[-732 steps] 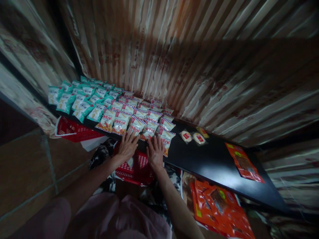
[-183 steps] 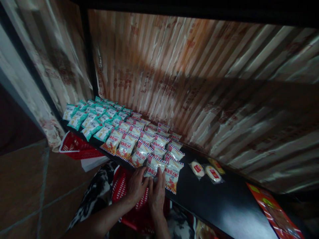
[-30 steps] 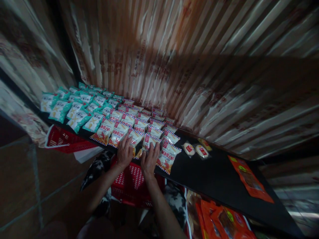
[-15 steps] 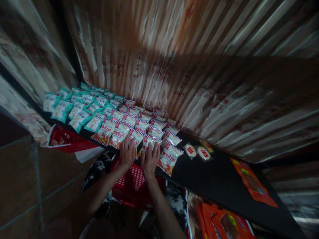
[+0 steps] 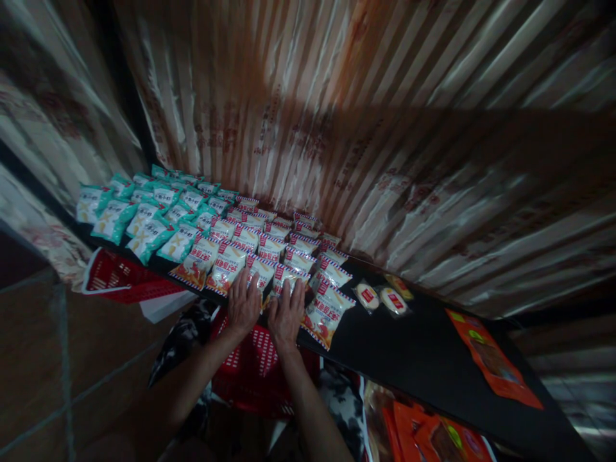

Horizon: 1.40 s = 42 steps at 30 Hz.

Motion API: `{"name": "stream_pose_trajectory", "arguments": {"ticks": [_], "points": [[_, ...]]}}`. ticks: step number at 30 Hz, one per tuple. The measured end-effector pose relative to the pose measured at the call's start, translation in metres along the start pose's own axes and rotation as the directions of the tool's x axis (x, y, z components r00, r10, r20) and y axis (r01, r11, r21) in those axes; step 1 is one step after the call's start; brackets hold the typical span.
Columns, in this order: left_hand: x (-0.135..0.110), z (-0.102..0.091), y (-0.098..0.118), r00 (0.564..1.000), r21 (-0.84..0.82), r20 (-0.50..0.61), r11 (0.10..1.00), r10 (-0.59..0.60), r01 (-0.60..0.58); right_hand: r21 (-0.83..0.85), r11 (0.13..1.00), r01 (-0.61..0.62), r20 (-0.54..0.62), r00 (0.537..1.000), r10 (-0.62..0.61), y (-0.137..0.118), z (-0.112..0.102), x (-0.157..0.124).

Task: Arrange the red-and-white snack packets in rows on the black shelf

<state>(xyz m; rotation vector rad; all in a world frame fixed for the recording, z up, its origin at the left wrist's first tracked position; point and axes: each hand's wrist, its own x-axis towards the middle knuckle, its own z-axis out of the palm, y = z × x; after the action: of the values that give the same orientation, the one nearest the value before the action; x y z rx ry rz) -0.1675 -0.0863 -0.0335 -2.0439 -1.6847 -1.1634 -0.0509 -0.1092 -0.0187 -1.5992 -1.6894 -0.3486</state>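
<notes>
My left hand (image 5: pixel 244 304) lies with its fingers stretched over the front of a white snack bag (image 5: pixel 261 269) that has red lettering and a striped edge. Beside it, my right hand (image 5: pixel 285 317) rests its extended fingers against the front of another such bag (image 5: pixel 289 276). Both hands are open, and the bags' lower parts are partly covered by them. Several matching bags stand in rows behind and to either side, one front bag (image 5: pixel 328 312) just right of my right hand. All of them sit on a narrow black shelf (image 5: pixel 380 343).
Teal and white snack bags (image 5: pixel 144 238) fill the shelf's left end. To the right lie small round wrapped packets (image 5: pixel 394 300) and an orange packet (image 5: pixel 493 359). Below are a red basket (image 5: pixel 255 375) and more orange packets (image 5: pixel 437 436). A pleated curtain (image 5: pixel 308 102) hangs behind.
The camera view has shifted slightly. Both hands stay on the front bags, with only a small move toward me. The arrangement of bags looks much the same.
</notes>
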Motion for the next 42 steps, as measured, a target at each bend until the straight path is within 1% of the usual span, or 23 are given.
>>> {"name": "stream_pose_trajectory", "arguments": {"ticks": [9, 17, 22, 25, 30, 35, 42], "points": [[-0.002, 0.001, -0.001, 1.0, -0.011, 0.02, 1.0, -0.007, 0.007, 0.008, 1.0, 0.024, -0.009, 1.0, -0.024, 0.005, 0.001, 0.001], [-0.002, 0.002, 0.002, 1.0, -0.018, -0.017, 1.0, -0.017, 0.017, 0.019, 0.999, 0.045, -0.047, 0.998, -0.044, 0.008, 0.002, -0.001], [-0.004, 0.003, -0.001, 0.999, -0.039, -0.049, 0.999, 0.021, -0.023, 0.038, 0.998, 0.04, -0.069, 0.997, -0.037, 0.009, 0.001, -0.001], [-0.004, 0.001, -0.002, 0.999, -0.054, -0.018, 0.998, 0.032, -0.033, 0.058, 0.998, 0.026, -0.058, 0.998, -0.023, 0.008, -0.001, 0.0], [-0.003, -0.002, -0.002, 0.999, -0.116, 0.036, 0.993, 0.001, 0.003, 0.09, 0.996, 0.029, -0.029, 0.999, -0.026, 0.008, -0.004, 0.001], [-0.002, -0.004, -0.004, 0.999, -0.185, 0.046, 0.983, 0.009, 0.0, 0.097, 0.995, 0.025, 0.002, 1.0, -0.025, 0.009, -0.009, 0.004], [-0.003, -0.005, -0.01, 0.998, -0.256, 0.057, 0.966, -0.013, 0.028, 0.098, 0.994, 0.054, -0.002, 0.999, -0.054, 0.011, -0.012, 0.004]]}}
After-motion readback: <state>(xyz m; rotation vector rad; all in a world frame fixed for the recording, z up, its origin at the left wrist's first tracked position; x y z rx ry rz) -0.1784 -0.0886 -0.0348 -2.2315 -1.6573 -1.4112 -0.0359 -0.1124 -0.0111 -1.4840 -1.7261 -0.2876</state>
